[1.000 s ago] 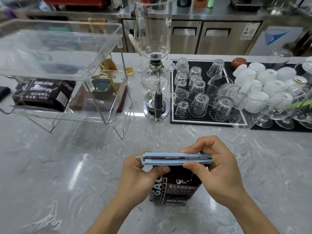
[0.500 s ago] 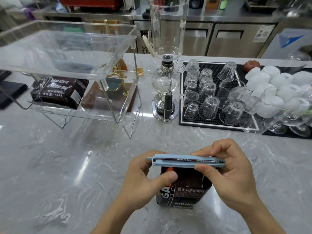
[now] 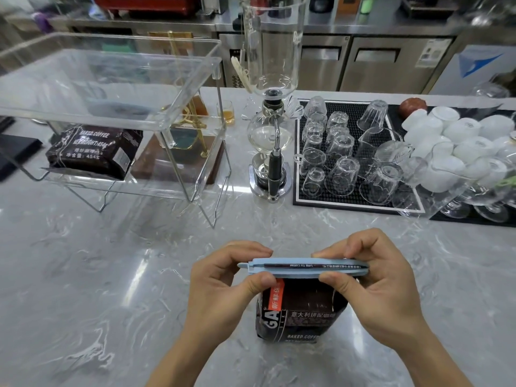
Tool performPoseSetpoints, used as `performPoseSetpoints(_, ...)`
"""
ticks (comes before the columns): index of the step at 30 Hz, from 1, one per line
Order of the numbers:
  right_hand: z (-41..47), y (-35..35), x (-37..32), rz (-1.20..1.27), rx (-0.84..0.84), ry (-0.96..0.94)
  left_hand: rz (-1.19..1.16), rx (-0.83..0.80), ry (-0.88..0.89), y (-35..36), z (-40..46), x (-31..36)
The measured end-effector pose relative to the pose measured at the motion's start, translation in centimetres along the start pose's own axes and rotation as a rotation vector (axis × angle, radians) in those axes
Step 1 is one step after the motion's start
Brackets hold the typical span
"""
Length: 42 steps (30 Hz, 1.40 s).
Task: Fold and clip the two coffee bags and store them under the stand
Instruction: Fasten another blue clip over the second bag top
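A dark coffee bag [image 3: 301, 314] stands upright on the marble counter near me, its folded top caught in a long light-blue clip [image 3: 303, 267]. My left hand [image 3: 223, 286] pinches the clip's left end between thumb and fingers. My right hand [image 3: 374, 286] pinches its right end the same way. A second dark coffee bag [image 3: 92, 150] lies under the clear acrylic stand [image 3: 192, 88] at the back left; I cannot see a clip on it.
A glass siphon coffee maker [image 3: 272, 107] stands behind the bag in the middle. To the right, a black mat [image 3: 357, 203] holds several upturned glasses, with white cups [image 3: 458, 135] beyond. A dark wooden base with a brass frame [image 3: 192, 127] sits behind the stand.
The view has shifted slightly and come closer. Both hands stay on the clip's ends, and the clip sits a little higher off the bag's body, showing an orange label beneath it.
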State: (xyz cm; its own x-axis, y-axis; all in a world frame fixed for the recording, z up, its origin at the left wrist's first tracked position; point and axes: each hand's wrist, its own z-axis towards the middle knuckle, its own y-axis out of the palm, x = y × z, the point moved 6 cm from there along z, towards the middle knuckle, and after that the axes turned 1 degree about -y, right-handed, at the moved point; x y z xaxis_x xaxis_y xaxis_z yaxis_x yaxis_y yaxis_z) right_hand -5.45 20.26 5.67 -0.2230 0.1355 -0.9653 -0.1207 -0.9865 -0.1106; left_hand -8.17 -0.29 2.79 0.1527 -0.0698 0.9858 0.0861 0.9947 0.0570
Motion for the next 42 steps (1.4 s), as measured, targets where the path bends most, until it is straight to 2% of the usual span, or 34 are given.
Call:
performPoseSetpoints(19, -0.3, -0.3, 0.7, -0.015, 0.014, 0.062, -0.101, -0.048, -0.033, 0.3, 0.3, 0.7)
performPoseSetpoints(27, -0.2, -0.1, 0.5, 0.033, -0.014, 0.054, -0.056, -0.082, -0.104, 0.6, 0.1, 0.4)
performPoseSetpoints(31, -0.3, 0.2, 0.1, 0.049, -0.048, 0.059, 0.020, -0.131, -0.056, 1.5, 0.1, 0.9)
performPoseSetpoints(38, -0.4, 0.6, 0.4, 0.034, -0.046, 0.080, -0.020, -0.084, -0.108, 2.1, 0.1, 1.0)
performPoseSetpoints(42, -0.7, 0.6, 0.7, 0.048, 0.006, 0.073, -0.067, 0.018, -0.138, 2.3, -0.4, 0.8)
